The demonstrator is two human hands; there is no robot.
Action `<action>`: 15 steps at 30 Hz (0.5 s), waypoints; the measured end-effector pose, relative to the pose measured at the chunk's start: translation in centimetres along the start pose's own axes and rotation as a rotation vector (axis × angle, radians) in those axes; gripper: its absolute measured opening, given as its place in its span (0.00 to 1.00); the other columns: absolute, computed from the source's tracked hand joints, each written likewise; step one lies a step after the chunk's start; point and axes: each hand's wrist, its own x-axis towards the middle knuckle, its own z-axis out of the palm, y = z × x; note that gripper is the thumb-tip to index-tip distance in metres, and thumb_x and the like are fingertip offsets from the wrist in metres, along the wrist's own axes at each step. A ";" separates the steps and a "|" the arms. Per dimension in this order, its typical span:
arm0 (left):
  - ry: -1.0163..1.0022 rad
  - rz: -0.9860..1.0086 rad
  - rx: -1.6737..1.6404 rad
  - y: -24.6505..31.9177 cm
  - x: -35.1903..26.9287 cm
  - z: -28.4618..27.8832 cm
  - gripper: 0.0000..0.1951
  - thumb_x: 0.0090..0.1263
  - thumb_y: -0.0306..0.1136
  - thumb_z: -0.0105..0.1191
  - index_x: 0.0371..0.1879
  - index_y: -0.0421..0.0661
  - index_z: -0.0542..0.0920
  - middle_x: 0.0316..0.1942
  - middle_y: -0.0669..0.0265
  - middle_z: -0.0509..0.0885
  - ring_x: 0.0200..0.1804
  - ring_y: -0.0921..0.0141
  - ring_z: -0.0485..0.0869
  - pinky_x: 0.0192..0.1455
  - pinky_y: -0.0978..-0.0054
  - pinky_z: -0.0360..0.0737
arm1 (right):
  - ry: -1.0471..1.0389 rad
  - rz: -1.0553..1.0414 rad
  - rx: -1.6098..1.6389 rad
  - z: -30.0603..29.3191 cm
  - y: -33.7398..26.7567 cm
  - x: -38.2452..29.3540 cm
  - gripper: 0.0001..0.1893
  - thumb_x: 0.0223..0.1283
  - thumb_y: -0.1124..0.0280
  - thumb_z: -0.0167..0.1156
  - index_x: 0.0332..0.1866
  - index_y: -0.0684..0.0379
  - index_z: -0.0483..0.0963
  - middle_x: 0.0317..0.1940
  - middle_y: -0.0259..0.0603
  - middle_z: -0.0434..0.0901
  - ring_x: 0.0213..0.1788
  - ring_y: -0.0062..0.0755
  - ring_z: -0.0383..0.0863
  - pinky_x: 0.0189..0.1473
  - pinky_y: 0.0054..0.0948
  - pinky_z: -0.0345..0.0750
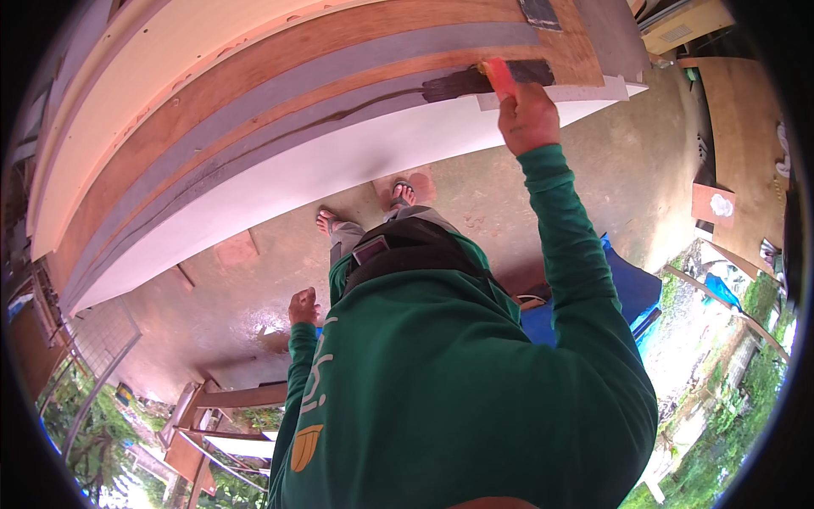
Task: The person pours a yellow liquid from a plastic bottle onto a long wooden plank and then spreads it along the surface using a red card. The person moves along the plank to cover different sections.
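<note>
My right hand (529, 118) grips a red-handled paintbrush (499, 76), its bristle end against a long wooden panel (407, 60). Around the brush a dark, wet-looking patch (455, 84) covers part of a grey stripe near the panel's near edge. Leftward from it a thin dark line (331, 118) runs along the same stripe. Grey stripes alternate with bare wood on the panel. Below its edge lies a long white surface (286, 191). My left hand (304, 306) hangs by my side, fingers curled, with nothing visible in it.
Beyond the panel stands a long pale board (165, 57). A dark rectangle (542, 14) is on the panel's far right. My sandalled feet (327, 221) are on the concrete floor (610, 153). Plywood (744, 159) leans at the right, with blue sheeting (629, 280) behind me.
</note>
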 end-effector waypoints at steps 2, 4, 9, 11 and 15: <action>0.005 -0.011 -0.047 -0.4 0.5 -0.3 0.28 0.74 0.53 0.66 0.57 0.38 0.80 0.45 0.58 0.87 0.32 0.69 0.87 0.25 0.75 0.79 | 0.011 0.066 -0.061 -0.5 1.0 0.3 0.06 0.59 0.72 0.62 0.30 0.62 0.75 0.33 0.56 0.80 0.34 0.63 0.82 0.37 0.55 0.80; 0.006 -0.024 -0.051 -0.5 0.4 -0.7 0.28 0.74 0.53 0.66 0.57 0.38 0.80 0.45 0.58 0.88 0.32 0.69 0.88 0.25 0.75 0.79 | 0.025 0.104 -0.123 -1.1 1.9 0.5 0.07 0.60 0.72 0.62 0.29 0.62 0.75 0.32 0.57 0.81 0.33 0.62 0.82 0.37 0.54 0.81; -0.025 -0.032 0.052 -1.4 0.8 -2.0 0.29 0.74 0.54 0.66 0.57 0.39 0.80 0.44 0.59 0.88 0.31 0.69 0.87 0.26 0.74 0.79 | 0.019 0.094 -0.119 -0.9 2.2 0.4 0.05 0.59 0.74 0.62 0.30 0.62 0.77 0.32 0.55 0.81 0.34 0.61 0.83 0.37 0.53 0.81; -0.048 -0.045 0.077 -2.0 1.2 -2.3 0.29 0.74 0.54 0.66 0.58 0.39 0.80 0.44 0.59 0.88 0.31 0.69 0.86 0.26 0.74 0.79 | 0.020 0.076 -0.092 -0.6 1.6 0.4 0.03 0.59 0.74 0.62 0.31 0.61 0.77 0.32 0.54 0.81 0.34 0.60 0.83 0.37 0.52 0.81; -0.052 -0.032 0.066 -1.4 0.4 -1.8 0.28 0.74 0.53 0.66 0.58 0.39 0.80 0.45 0.59 0.88 0.32 0.70 0.86 0.28 0.73 0.80 | 0.007 0.031 -0.045 0.3 -0.7 0.0 0.02 0.59 0.75 0.62 0.32 0.62 0.78 0.34 0.53 0.80 0.33 0.58 0.83 0.36 0.51 0.82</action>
